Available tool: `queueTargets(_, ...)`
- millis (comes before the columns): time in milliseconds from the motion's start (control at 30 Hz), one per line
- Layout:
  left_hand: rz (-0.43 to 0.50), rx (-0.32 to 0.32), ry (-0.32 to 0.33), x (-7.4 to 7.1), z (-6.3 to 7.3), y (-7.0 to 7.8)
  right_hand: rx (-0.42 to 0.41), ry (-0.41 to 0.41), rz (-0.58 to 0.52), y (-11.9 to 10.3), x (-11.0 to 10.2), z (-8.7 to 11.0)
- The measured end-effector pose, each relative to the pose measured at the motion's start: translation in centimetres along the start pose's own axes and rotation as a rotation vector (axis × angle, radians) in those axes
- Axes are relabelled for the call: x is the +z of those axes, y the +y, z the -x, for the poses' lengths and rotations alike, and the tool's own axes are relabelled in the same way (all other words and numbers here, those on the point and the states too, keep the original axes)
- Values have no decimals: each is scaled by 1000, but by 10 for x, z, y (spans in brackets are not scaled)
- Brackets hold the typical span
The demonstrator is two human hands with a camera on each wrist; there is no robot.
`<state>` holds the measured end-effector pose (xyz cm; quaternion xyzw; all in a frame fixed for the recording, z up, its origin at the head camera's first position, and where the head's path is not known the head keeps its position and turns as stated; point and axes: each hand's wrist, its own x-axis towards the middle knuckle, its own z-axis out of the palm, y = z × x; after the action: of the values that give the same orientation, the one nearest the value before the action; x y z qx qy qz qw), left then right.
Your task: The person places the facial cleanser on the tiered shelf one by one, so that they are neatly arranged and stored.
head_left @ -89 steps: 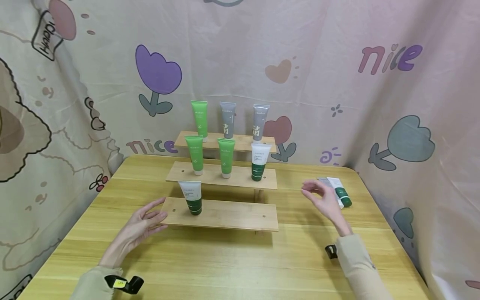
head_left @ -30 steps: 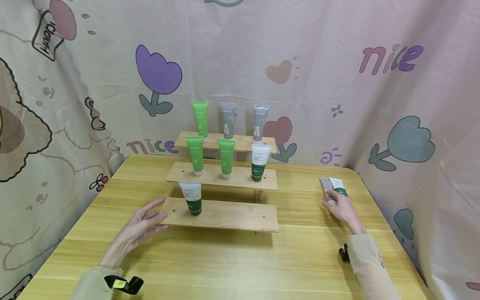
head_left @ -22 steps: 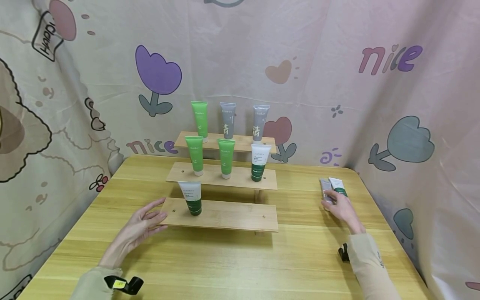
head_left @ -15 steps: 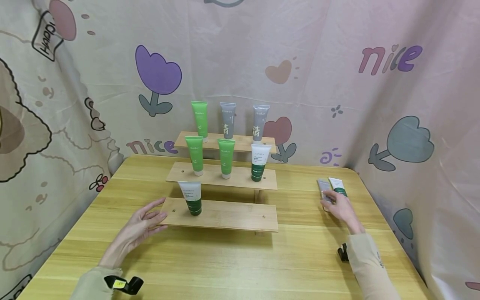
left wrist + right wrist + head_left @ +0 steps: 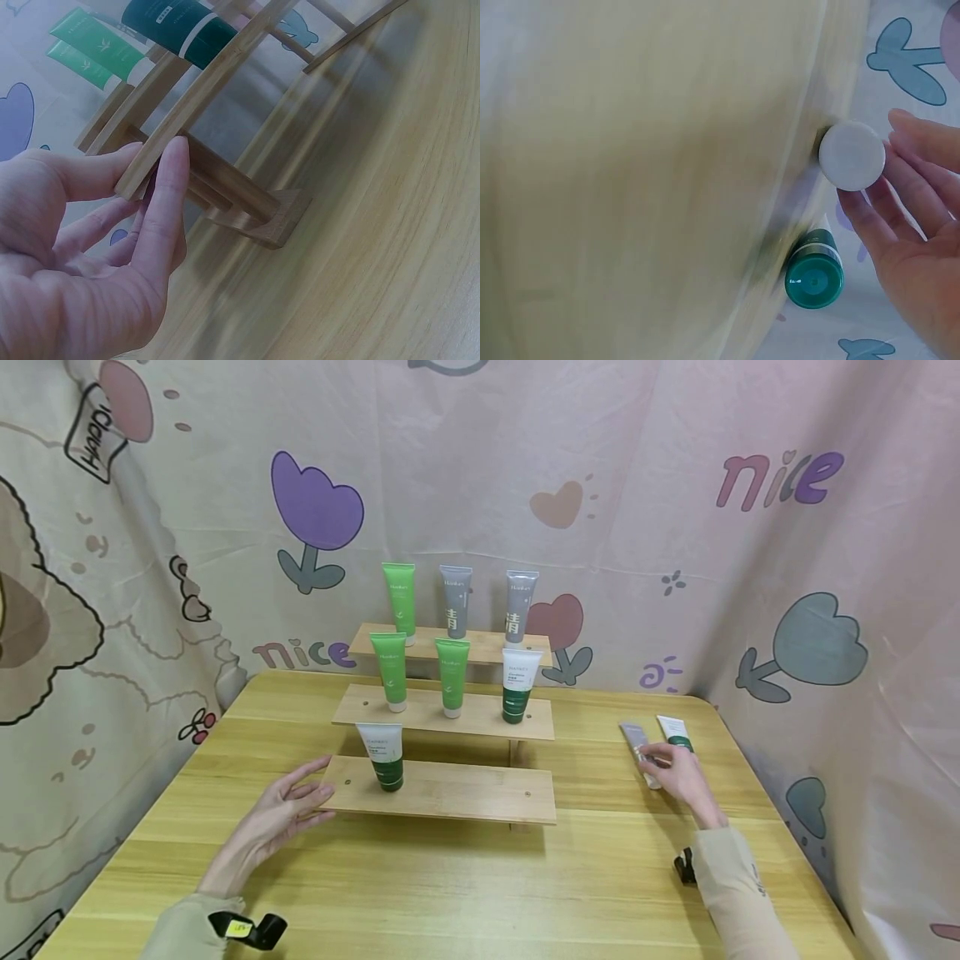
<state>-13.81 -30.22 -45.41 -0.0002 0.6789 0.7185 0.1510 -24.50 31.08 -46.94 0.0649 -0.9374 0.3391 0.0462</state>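
At the left end of the three-tier wooden display rack's lowest shelf [image 5: 465, 790], my left hand [image 5: 281, 810] pinches the board. In the left wrist view the thumb and fingers [image 5: 172, 172] lie on opposite faces of that board. Over at the table's right side, my right hand [image 5: 681, 778] holds a grey squeeze tube [image 5: 632, 735] by its lower part. The tube lies slanted, its cap toward me. From the right wrist, the tube's round white cap [image 5: 853, 156] shows beside the fingers. A white-and-green tube [image 5: 675, 729] lies just behind the right hand, partly hidden.
A white-and-green tube [image 5: 383, 756] stands on the lowest shelf's left part. The middle shelf [image 5: 420, 710] bears two green tubes and one white-and-green tube. On the top shelf [image 5: 480, 647] stand one green and two grey tubes. A printed curtain [image 5: 622, 527] surrounds the wooden table [image 5: 450, 893].
My right hand has reached right and down to the grey tube, then drawn it left, away from the white-and-green one, and turned it. The left hand has stayed on the shelf.
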Motion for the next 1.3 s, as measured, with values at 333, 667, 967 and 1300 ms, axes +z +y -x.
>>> queueTargets(333,-10,3,1,1,1,1,-44,64,-40,0,1,-1)
queueTargets(667,-4,1,6,1,1,1,-22,80,-43,-2,3,-1)
queueTargets(967,-3,-1,7,1,0,1,-18,101,-60,-2,4,-4)
queueTargets(1300,-9,-4,10,1,1,1,14,61,26,-1,4,-4)
